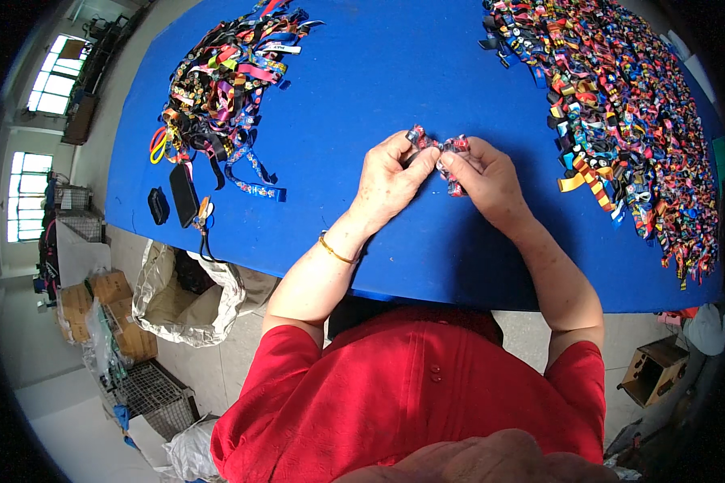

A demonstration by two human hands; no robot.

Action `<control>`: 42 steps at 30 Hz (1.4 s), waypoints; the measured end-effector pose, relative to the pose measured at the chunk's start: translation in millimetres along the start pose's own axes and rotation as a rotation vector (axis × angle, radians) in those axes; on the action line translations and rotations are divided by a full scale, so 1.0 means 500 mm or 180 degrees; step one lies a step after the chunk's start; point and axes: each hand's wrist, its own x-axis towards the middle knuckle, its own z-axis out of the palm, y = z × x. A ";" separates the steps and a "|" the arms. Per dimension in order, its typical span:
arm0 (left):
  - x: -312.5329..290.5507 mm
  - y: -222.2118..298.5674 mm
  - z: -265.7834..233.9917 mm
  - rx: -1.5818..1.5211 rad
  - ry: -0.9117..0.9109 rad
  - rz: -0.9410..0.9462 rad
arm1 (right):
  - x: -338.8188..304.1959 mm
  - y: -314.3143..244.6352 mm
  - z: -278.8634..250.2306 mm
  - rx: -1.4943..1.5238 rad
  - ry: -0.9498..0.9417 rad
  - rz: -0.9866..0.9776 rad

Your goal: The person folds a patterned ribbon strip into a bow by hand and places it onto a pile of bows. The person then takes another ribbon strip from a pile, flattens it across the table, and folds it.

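Near the middle of the blue table, my left hand and my right hand meet with thumbs close together. Between them is a small folded strip of printed fabric ribbon in red, black and white. Each hand pinches part of it between thumb and fingers. Ribbon ends stick out above my left fingers and below my right thumb. The fingers hide the spot where the parts come together, so I cannot tell whether they are joined.
A heap of colourful straps lies at the far left, a bigger heap along the right. Nearer left are a flat black case, a small black item and orange-handled scissors. Below the table edge stands an open whitish sack.
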 end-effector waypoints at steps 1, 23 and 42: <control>0.001 -0.001 0.001 0.0000 -0.0001 -0.0003 | 0.002 0.006 0.004 0.0002 0.0000 0.0003; 0.009 0.016 -0.035 -0.1116 -0.0113 -0.0735 | -0.003 -0.015 -0.005 0.0106 -0.0778 0.0672; 0.004 -0.014 -0.020 -0.0414 -0.0557 -0.0439 | 0.000 0.005 -0.012 -0.0419 -0.0123 -0.0118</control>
